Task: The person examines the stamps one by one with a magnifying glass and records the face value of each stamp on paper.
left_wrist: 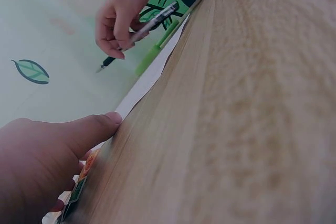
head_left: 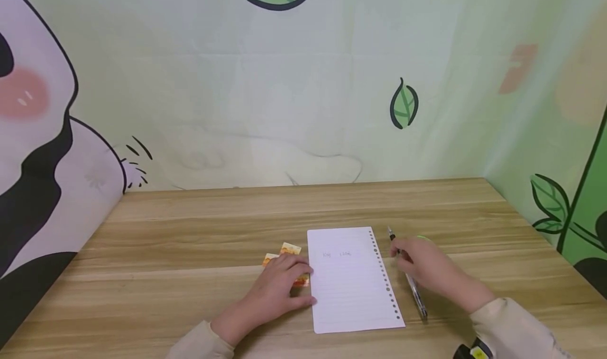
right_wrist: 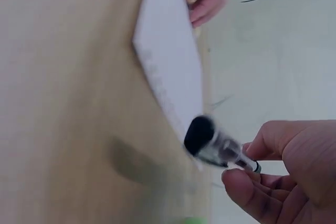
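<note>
A sheet of lined white paper [head_left: 355, 290] with punched holes down its right side lies on the table, a little handwriting near its top. My left hand [head_left: 277, 285] rests at the paper's left edge, thumb and fingertips touching it. Beneath those fingers are small orange-and-yellow cards [head_left: 290, 249], partly covered. To the right of the sheet, my right hand [head_left: 427, 264] pinches a clear-barrelled pen [head_left: 416, 296] between thumb and fingers. The pen's bare tip points away from me, and in the left wrist view the pen [left_wrist: 152, 23] is raised off the table.
Behind my right hand lies a bright green stick-shaped object [left_wrist: 157, 49], mostly hidden in the head view. The wood-grain table [head_left: 189, 227] ends at a printed backdrop [head_left: 294, 95] with leaves and a panda, which also stands along both sides.
</note>
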`<state>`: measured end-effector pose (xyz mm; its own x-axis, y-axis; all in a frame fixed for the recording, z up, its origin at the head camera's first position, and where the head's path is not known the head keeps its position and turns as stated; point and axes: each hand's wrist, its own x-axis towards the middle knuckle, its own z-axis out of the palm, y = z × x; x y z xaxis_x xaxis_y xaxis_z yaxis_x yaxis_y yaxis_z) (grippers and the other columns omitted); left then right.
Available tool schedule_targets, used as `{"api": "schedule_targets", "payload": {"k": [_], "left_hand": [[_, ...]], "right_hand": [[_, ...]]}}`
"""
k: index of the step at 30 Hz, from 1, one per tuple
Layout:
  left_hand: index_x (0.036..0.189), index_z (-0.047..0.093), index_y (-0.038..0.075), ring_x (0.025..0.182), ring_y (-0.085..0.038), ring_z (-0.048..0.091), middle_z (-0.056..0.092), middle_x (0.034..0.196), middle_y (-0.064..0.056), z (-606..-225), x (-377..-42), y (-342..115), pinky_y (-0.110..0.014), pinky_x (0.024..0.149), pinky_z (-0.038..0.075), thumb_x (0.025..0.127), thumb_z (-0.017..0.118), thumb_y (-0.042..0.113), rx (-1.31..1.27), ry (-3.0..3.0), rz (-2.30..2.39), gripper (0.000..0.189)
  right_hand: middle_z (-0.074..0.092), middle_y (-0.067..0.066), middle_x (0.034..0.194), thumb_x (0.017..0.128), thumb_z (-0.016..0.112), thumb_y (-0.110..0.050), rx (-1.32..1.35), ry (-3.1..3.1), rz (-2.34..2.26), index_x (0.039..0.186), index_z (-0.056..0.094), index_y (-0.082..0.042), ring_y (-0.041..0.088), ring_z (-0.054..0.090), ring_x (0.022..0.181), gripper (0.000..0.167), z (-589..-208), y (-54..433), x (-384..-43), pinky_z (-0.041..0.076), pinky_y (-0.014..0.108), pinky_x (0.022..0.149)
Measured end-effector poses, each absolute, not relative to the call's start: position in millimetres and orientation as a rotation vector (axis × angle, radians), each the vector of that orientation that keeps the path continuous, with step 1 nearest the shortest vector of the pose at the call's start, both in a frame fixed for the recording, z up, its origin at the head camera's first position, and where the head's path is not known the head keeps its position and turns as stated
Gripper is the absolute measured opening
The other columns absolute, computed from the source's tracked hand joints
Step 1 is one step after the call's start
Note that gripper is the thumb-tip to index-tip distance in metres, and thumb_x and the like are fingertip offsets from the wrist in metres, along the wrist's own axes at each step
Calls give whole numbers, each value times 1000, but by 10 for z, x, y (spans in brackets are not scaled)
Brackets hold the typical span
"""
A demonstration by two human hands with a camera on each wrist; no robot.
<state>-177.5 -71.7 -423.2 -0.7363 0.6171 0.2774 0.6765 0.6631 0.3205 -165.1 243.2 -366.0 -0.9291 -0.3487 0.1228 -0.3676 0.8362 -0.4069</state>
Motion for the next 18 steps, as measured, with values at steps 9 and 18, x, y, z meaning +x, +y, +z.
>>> {"api": "schedule_targets", "payload": {"k": [9, 18], "left_hand": [[112, 64, 13, 120, -21, 52, 60, 124, -2, -4224, -1796, -726, -47, 111, 37, 78, 77, 39, -1066, -2732, -612, 45], [112, 65, 13, 119, -21, 53, 60, 124, -3, -4219, -1779, -724, -46, 111, 38, 78, 76, 39, -1071, -2741, -600, 44]], "right_hand": [[53, -1, 67, 95, 49, -5, 573, -2946, 905, 96, 64, -4, 5, 44, 49, 15, -3438, 2347, -1743, 41, 21, 42], [55, -1, 66, 88, 52, 1, 610, -2884, 989, 97, 66, -5, 6, 48, 52, 18, -3427, 2325, -1823, 46, 22, 46]]}}
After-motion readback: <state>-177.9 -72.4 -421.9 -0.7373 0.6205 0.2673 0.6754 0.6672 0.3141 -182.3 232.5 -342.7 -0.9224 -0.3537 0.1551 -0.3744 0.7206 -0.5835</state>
